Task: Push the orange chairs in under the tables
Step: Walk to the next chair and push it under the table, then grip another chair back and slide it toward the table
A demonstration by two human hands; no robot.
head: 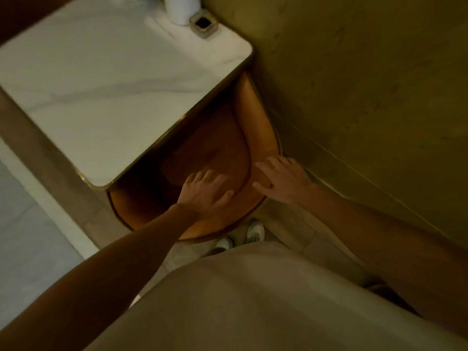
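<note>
Left hand (pixel 205 191): fingers splayed, flat on the curved backrest of the orange chair (pixel 207 148). Right hand (pixel 283 182): fingers apart, laid over the backrest at the chair's 3 o'clock. Seat partly under the white marble table (pixel 101 84) at 10 o'clock. Wall (pixel 367 84) just beside the chair, 2 o'clock.

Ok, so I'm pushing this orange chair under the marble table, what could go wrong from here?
Your right hand rests on the orange chair close beside the wall; fingers might get pinched there. The chair's curved back is near the table edge, so a hard shove may knock it. A jolt could shake the small glass jar near the table's corner.
</note>
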